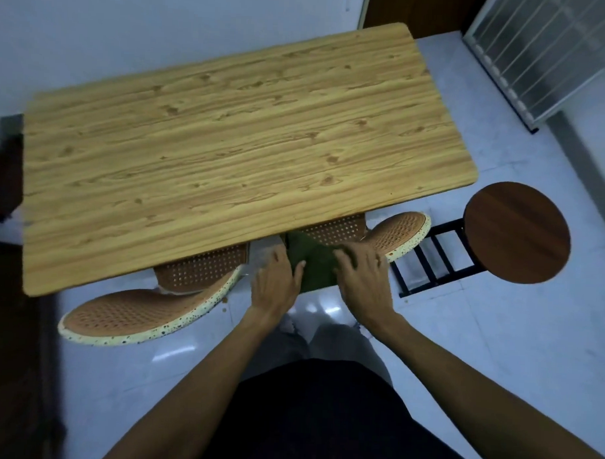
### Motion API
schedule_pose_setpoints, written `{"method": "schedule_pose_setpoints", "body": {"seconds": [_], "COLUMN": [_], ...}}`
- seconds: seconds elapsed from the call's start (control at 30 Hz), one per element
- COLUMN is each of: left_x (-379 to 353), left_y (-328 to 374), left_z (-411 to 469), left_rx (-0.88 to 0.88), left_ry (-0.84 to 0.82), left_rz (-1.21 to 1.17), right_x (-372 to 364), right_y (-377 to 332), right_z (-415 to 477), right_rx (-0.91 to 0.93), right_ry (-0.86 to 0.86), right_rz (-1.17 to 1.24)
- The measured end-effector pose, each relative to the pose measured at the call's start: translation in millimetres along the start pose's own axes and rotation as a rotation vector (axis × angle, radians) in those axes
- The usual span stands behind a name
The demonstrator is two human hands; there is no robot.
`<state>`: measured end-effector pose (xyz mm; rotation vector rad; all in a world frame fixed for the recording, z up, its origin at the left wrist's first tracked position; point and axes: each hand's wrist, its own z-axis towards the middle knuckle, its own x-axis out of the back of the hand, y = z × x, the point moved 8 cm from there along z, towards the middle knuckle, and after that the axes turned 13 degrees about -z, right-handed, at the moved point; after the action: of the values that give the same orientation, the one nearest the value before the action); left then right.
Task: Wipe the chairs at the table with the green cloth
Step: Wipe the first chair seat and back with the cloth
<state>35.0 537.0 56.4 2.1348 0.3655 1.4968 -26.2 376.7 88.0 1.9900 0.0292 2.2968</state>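
A dark green cloth hangs stretched between my two hands just in front of the table's near edge. My left hand grips its left edge and my right hand grips its right side. Two brown woven chairs with speckled cream rims are tucked under the wooden table: one at the lower left, one behind the cloth at the right. The cloth is in front of the right chair's seat; whether it touches the seat I cannot tell.
A round dark wooden stool on a black metal frame stands right of the table. A glass-panelled door leans at the upper right. Dark furniture lines the left edge. The floor is pale glossy tile.
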Motion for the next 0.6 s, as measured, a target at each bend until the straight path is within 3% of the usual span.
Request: {"method": "schedule_pose_setpoints", "body": {"seconds": [0.07, 0.13, 0.37, 0.47, 0.6], "left_x": [-2.3, -4.8, 4.1, 9.6, -1.5], "left_y": [-2.7, -4.5, -28.6, -65.7, -113.0], "left_z": [7.1, 13.6, 53.7, 78.2, 103.3], "left_rx": [-0.034, -0.058, -0.221, -0.184, -0.104], "left_ry": [-0.025, -0.045, -0.047, -0.091, -0.271], "left_rz": [0.036, 0.056, 0.086, 0.120, 0.258], "right_x": [-8.4, -24.2, -53.0, -58.1, -72.0], "right_y": [-28.6, -42.8, -72.1, -94.1, -129.6], "right_z": [-9.3, -16.6, -3.0, 21.0, 46.9], "right_rx": [0.262, 0.361, 0.334, 0.350, 0.342], "right_ry": [-0.057, -0.163, -0.335, -0.424, -0.601], "right_rz": [0.076, 0.038, -0.102, -0.114, -0.219]}}
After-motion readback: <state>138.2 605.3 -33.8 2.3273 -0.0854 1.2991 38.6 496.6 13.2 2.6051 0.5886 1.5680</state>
